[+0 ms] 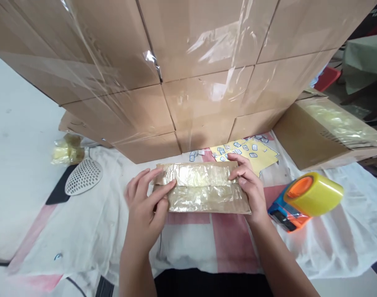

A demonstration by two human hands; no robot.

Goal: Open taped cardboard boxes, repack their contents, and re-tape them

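Observation:
A small flat cardboard box (203,187) covered in shiny clear tape lies in front of me on a white and pink cloth (92,231). My left hand (147,200) grips its left end, thumb on top and fingers curled round the edge. My right hand (248,183) holds the right end, fingers pressed on the top edge. A tape dispenser (302,200) with a yellow roll and an orange and blue body lies on the cloth just right of my right hand.
A wall of taped cardboard cartons (188,70) rises right behind the box. Another carton (327,132) sits at right. A yellow sticker sheet (253,153) lies behind my right hand. A white perforated scoop (83,176) and a wrapped yellow bundle (66,150) are at left.

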